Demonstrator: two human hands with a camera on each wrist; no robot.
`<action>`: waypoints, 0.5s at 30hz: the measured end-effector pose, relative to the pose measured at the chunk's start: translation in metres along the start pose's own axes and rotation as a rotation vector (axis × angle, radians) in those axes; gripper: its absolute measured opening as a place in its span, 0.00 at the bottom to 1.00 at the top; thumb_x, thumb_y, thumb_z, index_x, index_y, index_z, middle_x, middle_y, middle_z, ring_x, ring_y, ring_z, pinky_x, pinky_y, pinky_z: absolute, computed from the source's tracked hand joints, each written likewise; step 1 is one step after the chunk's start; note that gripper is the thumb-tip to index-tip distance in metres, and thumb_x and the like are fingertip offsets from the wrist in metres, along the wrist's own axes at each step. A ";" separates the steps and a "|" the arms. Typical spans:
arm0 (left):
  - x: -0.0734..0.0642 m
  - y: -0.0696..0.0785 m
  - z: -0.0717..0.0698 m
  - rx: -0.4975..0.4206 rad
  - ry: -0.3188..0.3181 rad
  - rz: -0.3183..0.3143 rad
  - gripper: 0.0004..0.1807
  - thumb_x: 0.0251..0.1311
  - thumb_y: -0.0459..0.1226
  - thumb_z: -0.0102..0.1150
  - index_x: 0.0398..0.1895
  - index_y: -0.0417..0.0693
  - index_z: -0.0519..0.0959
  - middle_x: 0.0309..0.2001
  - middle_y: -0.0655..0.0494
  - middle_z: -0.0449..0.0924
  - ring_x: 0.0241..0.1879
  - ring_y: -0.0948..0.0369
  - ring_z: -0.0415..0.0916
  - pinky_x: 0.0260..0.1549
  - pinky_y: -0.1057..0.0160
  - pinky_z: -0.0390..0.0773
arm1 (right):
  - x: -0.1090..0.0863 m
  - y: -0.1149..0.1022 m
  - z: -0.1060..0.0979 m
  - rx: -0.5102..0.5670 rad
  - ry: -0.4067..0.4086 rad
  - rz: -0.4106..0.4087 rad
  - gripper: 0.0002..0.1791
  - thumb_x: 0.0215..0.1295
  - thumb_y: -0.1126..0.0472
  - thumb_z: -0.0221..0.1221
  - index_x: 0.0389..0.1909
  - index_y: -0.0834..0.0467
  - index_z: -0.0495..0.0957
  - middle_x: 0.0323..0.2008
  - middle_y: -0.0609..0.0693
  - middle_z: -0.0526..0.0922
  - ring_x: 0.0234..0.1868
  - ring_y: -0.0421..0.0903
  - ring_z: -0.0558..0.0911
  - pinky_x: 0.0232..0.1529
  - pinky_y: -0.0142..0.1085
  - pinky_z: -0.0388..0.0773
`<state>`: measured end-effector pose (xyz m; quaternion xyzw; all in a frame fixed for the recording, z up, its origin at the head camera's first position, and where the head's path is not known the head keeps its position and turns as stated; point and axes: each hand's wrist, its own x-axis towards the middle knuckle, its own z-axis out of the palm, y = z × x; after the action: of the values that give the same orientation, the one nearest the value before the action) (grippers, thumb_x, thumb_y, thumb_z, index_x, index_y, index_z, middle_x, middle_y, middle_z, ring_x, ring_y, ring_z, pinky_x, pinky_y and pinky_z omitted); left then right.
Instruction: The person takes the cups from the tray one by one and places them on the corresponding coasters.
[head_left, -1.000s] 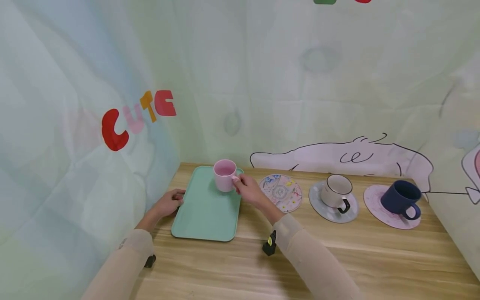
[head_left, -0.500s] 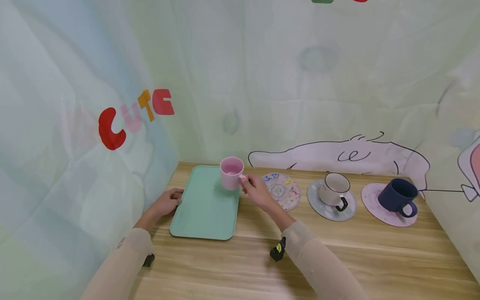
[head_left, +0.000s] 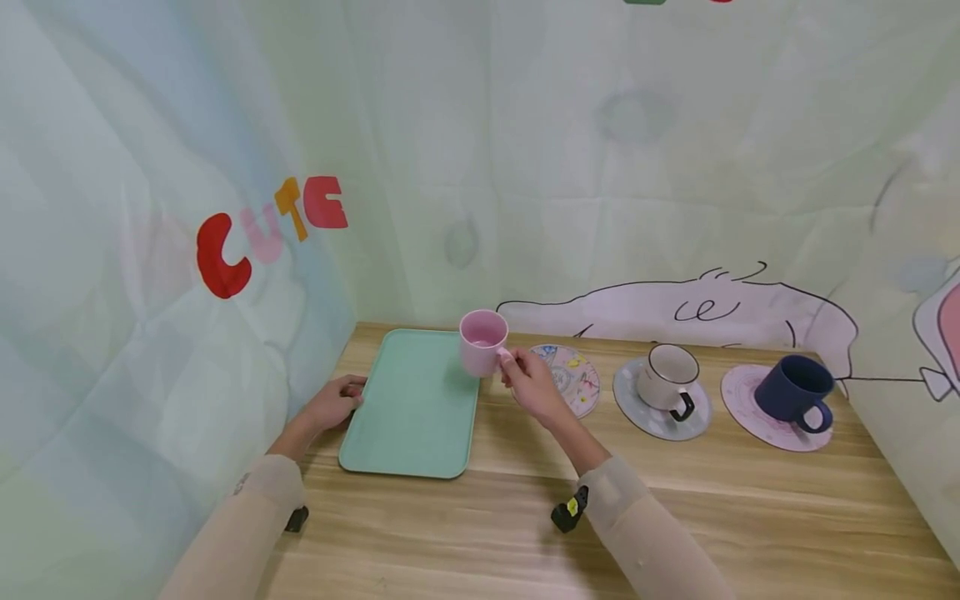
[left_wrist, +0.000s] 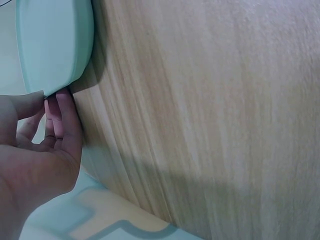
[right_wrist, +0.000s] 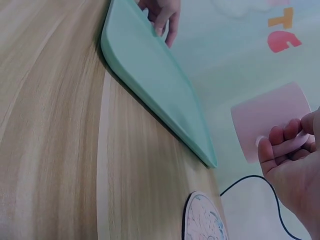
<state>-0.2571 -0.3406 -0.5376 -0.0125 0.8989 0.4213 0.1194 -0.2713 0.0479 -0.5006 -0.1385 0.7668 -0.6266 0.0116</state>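
Observation:
By its handle, my right hand (head_left: 531, 385) holds a pink mug (head_left: 480, 346) upright. It hangs over the tray's right back corner, raised off the tray in the right wrist view, where fingers curl through the handle. My left hand (head_left: 334, 403) pinches the left rim of a mint-green tray (head_left: 408, 417); in the left wrist view the thumb (left_wrist: 30, 102) meets the rim from above and the other fingers reach under it. Right of the mug lies a round flower-patterned coaster (head_left: 573, 383), partly hidden by my right hand.
A white mug (head_left: 666, 379) with a black handle stands on a grey-blue coaster (head_left: 667, 427). Farther right, a navy mug (head_left: 791, 390) stands on a pink coaster (head_left: 750, 408). Printed cloth (head_left: 420, 167) walls in the wooden table (head_left: 420, 533) at the back and sides.
My right hand has carried the pink mug rightward, from over the tray's back middle to its right edge, covering part of the flowered coaster. The left hand stays on the tray's rim.

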 end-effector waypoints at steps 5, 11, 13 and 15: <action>0.000 0.000 0.001 -0.005 -0.007 -0.011 0.26 0.78 0.30 0.49 0.75 0.29 0.65 0.57 0.33 0.74 0.55 0.45 0.73 0.41 0.59 0.78 | -0.005 -0.003 -0.005 0.004 0.032 -0.035 0.14 0.84 0.61 0.51 0.43 0.68 0.79 0.31 0.54 0.79 0.34 0.47 0.77 0.36 0.39 0.77; -0.001 0.000 0.000 -0.010 -0.004 -0.008 0.26 0.78 0.30 0.48 0.75 0.29 0.65 0.56 0.33 0.74 0.54 0.45 0.73 0.40 0.59 0.78 | -0.010 -0.003 -0.012 0.006 0.048 -0.045 0.14 0.84 0.63 0.51 0.44 0.71 0.78 0.31 0.54 0.79 0.34 0.47 0.78 0.40 0.41 0.79; -0.001 0.001 0.000 -0.009 -0.002 -0.006 0.26 0.78 0.30 0.48 0.75 0.29 0.65 0.56 0.33 0.74 0.53 0.45 0.73 0.40 0.59 0.78 | -0.011 -0.003 -0.014 0.006 0.057 -0.045 0.14 0.84 0.62 0.52 0.44 0.71 0.78 0.32 0.55 0.79 0.35 0.47 0.78 0.40 0.40 0.79; -0.002 0.001 0.000 -0.008 -0.002 -0.008 0.26 0.78 0.30 0.48 0.75 0.29 0.65 0.56 0.33 0.75 0.53 0.45 0.73 0.39 0.59 0.78 | -0.013 -0.003 -0.016 0.002 0.067 -0.051 0.14 0.84 0.62 0.52 0.42 0.70 0.78 0.32 0.56 0.79 0.34 0.47 0.77 0.38 0.38 0.78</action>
<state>-0.2557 -0.3399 -0.5361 -0.0163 0.8970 0.4246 0.1219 -0.2614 0.0653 -0.4963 -0.1370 0.7624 -0.6317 -0.0299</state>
